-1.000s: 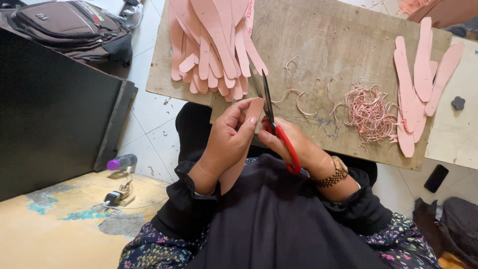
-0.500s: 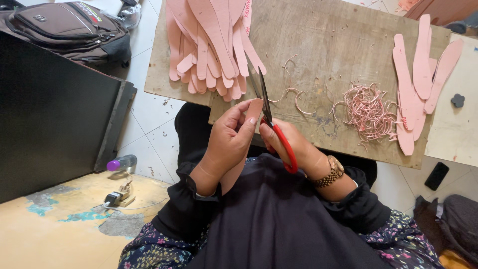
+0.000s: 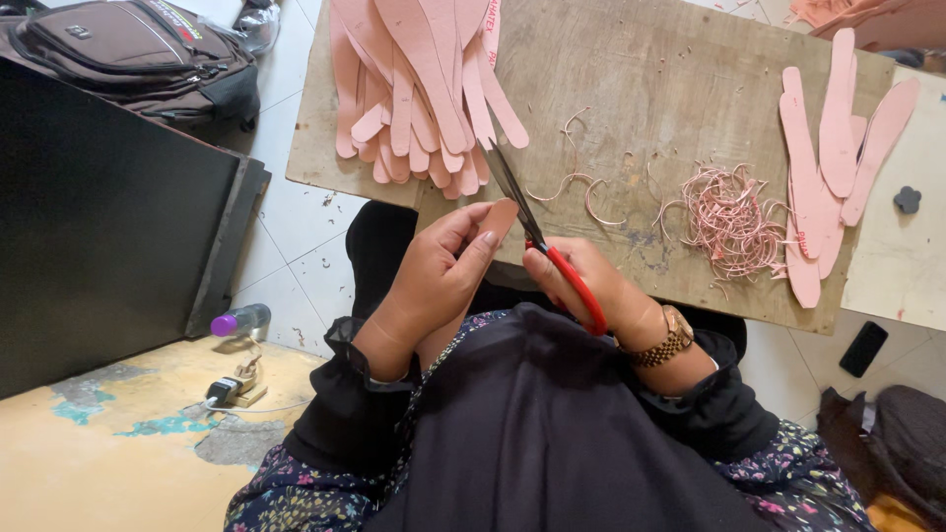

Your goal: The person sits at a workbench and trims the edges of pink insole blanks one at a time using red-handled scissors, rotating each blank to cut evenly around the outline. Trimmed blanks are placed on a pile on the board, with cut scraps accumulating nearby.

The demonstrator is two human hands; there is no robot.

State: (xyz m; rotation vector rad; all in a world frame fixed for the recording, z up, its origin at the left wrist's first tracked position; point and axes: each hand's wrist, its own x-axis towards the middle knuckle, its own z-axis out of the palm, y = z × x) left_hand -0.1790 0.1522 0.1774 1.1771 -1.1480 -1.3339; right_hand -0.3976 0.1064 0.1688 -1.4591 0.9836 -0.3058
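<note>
A pink insole-shaped piece (image 3: 498, 219) is pinched in the left hand (image 3: 439, 276), just beside the right hand (image 3: 581, 286), which is closed around red-handled scissors (image 3: 552, 251). Their blades meet the piece's edge. Beyond the hands, a wooden board (image 3: 641, 79) carries stacked pink pieces (image 3: 419, 89) and curled trimmings (image 3: 729, 217).

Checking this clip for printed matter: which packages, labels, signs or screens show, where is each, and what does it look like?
Backpack: top left on the floor, dark, with a small light logo patch and a coloured strip.
Pink cut pieces: piled on the board, some with small red print.
Phone: right, on the floor, black and flat; whether its screen faces up cannot be told.
No packages or signs.
</note>
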